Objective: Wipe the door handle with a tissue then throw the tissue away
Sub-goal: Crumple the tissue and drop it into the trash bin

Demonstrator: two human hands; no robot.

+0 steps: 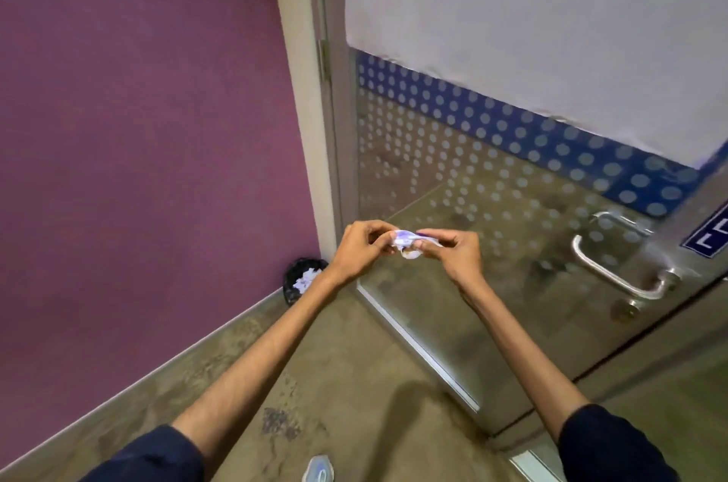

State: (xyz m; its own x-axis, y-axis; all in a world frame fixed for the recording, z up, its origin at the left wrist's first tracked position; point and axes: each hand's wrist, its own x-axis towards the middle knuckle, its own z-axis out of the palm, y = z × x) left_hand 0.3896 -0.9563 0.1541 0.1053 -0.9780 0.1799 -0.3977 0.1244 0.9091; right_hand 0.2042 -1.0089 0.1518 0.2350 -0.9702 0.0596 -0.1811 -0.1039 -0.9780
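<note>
A crumpled white tissue (405, 243) is pinched between both of my hands in the middle of the view. My left hand (364, 247) grips its left end and my right hand (453, 251) grips its right end. The metal door handle (614, 271) is a curved bar on the glass door, to the right of my hands and apart from them. A small black bin (291, 282) with white paper inside stands on the floor in the corner, just left of my left wrist.
The glass door (472, 174) has a dotted blue band and a frosted upper panel. A purple wall (138, 127) fills the left side. A keyhole (626, 308) sits below the handle. My shoe tip (318, 469) shows on the brown floor.
</note>
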